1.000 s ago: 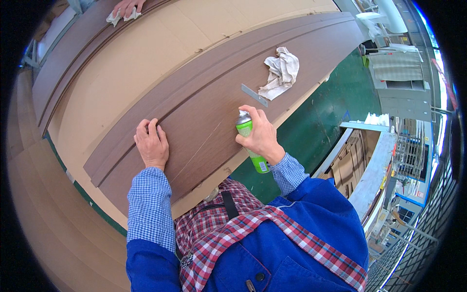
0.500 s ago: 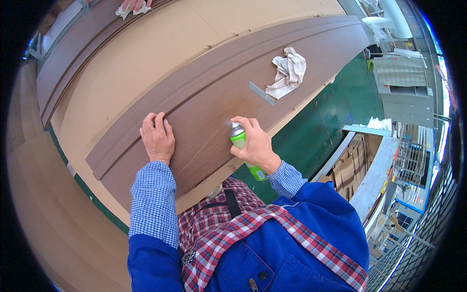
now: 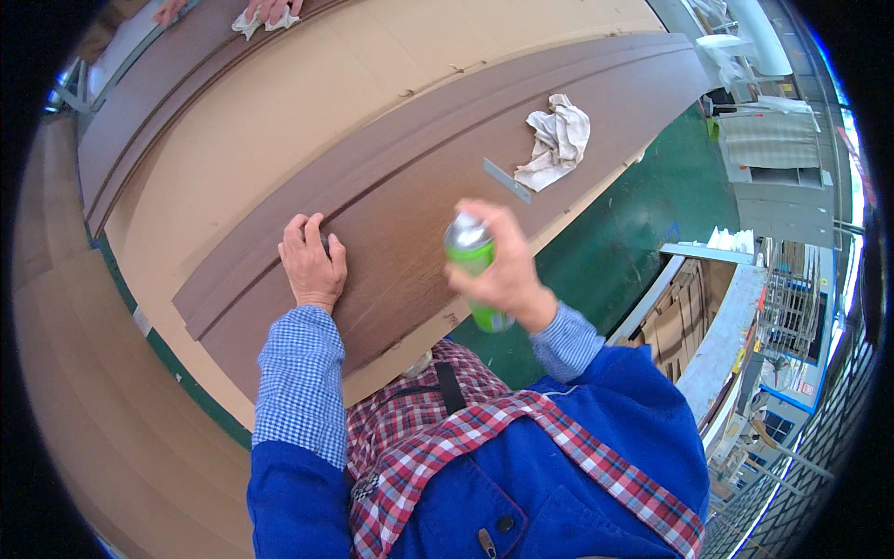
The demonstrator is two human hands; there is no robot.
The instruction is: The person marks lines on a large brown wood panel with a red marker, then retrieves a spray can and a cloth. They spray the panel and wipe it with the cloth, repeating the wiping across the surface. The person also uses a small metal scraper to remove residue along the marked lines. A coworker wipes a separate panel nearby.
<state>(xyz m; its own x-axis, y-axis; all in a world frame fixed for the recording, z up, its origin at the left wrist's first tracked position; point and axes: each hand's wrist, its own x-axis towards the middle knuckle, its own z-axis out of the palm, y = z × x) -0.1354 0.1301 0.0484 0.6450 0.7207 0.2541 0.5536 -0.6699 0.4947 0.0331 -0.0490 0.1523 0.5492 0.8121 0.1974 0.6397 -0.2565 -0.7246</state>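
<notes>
My right hand point(image 3: 507, 270) is wrapped round a green spray can point(image 3: 470, 244) with a silver top. Its index finger lies over the top of the can, and both are blurred by motion. The can is held above a long brown door-like panel point(image 3: 391, 247) with a grooved edge. My left hand point(image 3: 314, 265) rests on the panel near its left end, fingers curled; a small dark thing shows between thumb and fingers. A flat grey metal strip point(image 3: 507, 180) lies on the panel, beside a crumpled whitish cloth point(image 3: 557, 144).
Tan board point(image 3: 307, 121) supports the panel. Across it, another person's hand point(image 3: 272, 11) presses a cloth on a second brown panel point(image 3: 154, 112). At right are a green floor point(image 3: 596, 261) and a bin frame point(image 3: 712, 252) with cardboard pieces.
My right hand and the can have lifted slightly and shifted right. A pale line across the panel now looks fainter. A second hand of the other person has come into view at the upper left.
</notes>
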